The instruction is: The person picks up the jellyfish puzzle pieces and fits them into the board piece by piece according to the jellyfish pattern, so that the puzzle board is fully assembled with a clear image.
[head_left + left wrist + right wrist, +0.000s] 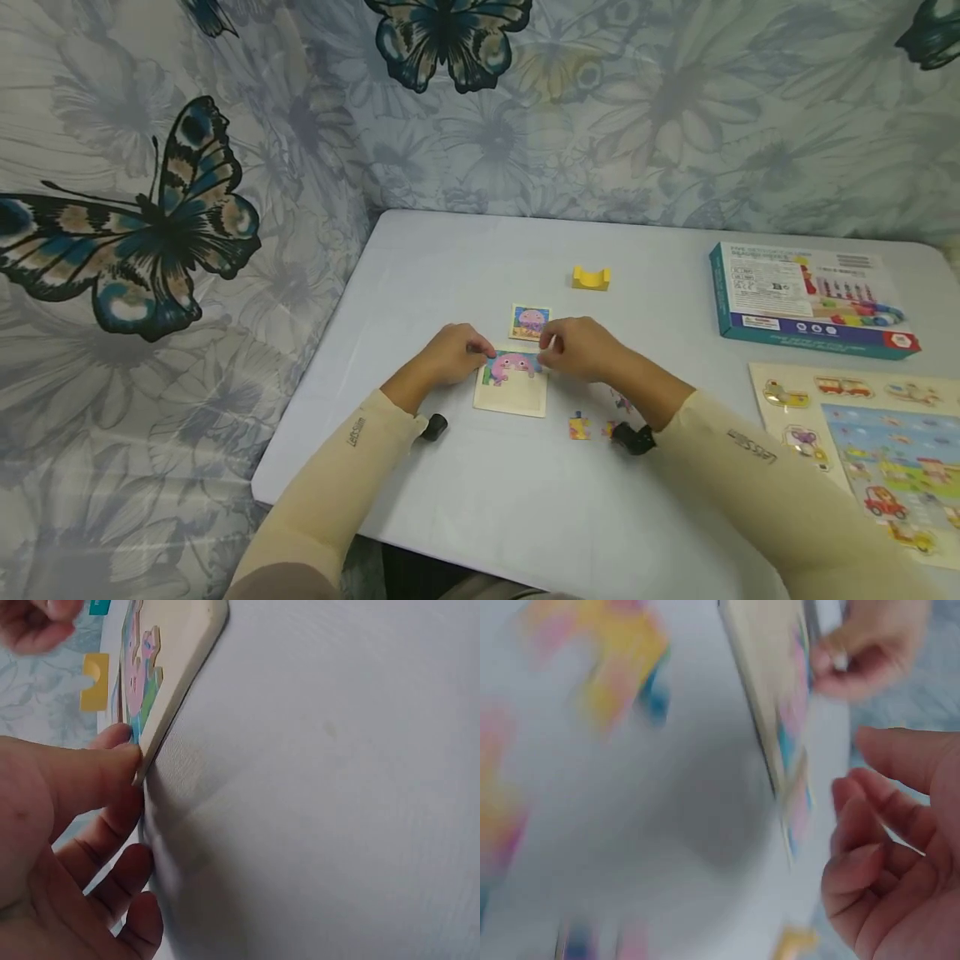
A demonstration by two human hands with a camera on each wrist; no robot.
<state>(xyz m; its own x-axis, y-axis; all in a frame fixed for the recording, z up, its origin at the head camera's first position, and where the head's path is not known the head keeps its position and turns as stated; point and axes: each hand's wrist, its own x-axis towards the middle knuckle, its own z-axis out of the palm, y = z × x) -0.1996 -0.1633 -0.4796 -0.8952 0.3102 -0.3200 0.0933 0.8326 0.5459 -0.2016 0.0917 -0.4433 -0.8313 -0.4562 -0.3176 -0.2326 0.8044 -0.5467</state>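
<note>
A small wooden jigsaw board (510, 402) lies mid-table, its far part filled with pink, blue and green pieces (513, 364) and its near part bare wood. My left hand (452, 354) pinches the board's far left corner between thumb and finger, seen closely in the left wrist view, where the other fingers hang loosely bent. By the far right corner is my right hand (581, 350); in the right wrist view its thumb stands apart from loosely curled fingers, with nothing between. A picture card (532, 320) showing a pink figure lies just beyond the board, partly behind the right hand.
Loose yellow jigsaw pieces (578, 427) lie right of the board, some partly hidden by the right arm. A yellow arched block (591, 278) stands farther back. At the right are a flat printed box (810, 292) and a large wooden picture puzzle (783, 375).
</note>
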